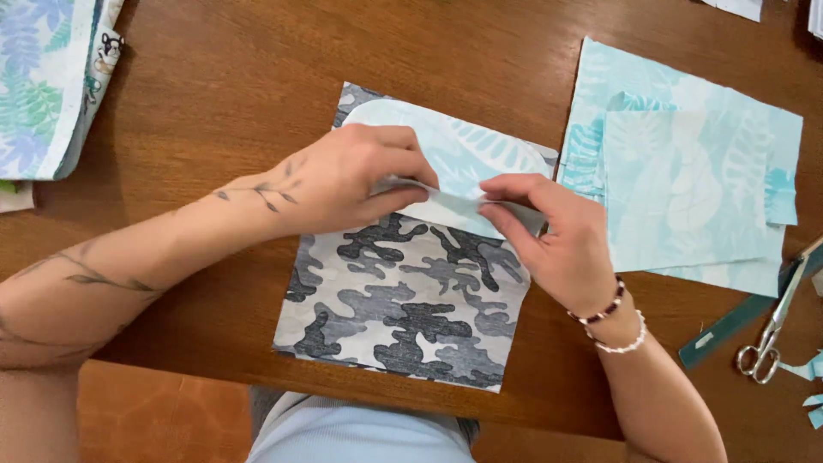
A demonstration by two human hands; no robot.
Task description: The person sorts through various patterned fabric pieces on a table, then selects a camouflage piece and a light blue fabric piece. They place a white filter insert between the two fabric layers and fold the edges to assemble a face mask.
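A grey camouflage fabric rectangle [403,309] lies flat on the wooden table [240,94]. On its upper half rests a rounded light blue leaf-print fabric piece [467,154]. My left hand [351,176] and my right hand [549,231] both pinch the lower edge of that light blue piece, folding it over near the middle of the camouflage fabric. The fingertips of the two hands nearly meet.
A stack of light blue leaf-print fabric sheets [686,171] lies to the right. Scissors [771,330] and a green ruler [746,317] sit at the right edge, with small fabric scraps [810,386]. Folded leaf-print cloth [43,77] lies at the top left.
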